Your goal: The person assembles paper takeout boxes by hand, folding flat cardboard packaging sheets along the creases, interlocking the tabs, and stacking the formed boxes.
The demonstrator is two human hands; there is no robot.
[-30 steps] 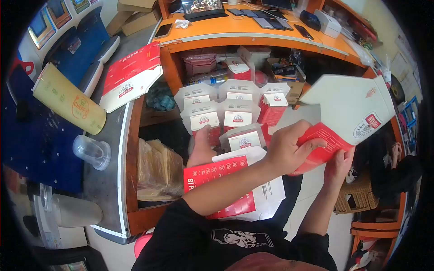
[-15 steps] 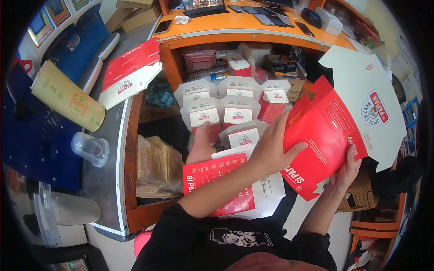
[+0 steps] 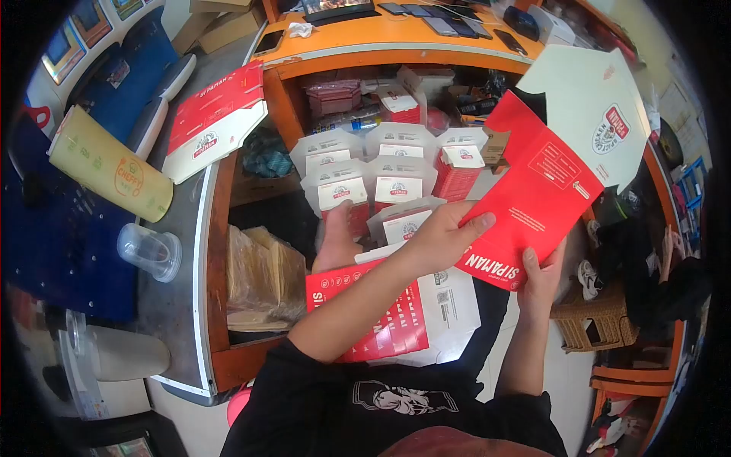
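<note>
Red cardboard box blank with white print is held up on the right, its white panel with a round logo standing at the far end. My left hand grips its left edge, thumb on the red face. Along the lower edge, my right hand has its thumb in front and the fingers hidden behind. Flat red blanks lie in a stack across my lap, partly covered by my left forearm. Ahead of my hands stand several folded white-and-red boxes in rows, near my bare foot.
Another red-and-white blank lies on the grey counter at left, near a yellowish cup and a clear plastic cup. Phones and a screen sit on the orange desk. At right, a person's arm shows beside a brown woven stool.
The held blank has swung up and left, and its red panels look flatter. My right hand has moved left along the lower edge; my left hand has shifted slightly down and left.
</note>
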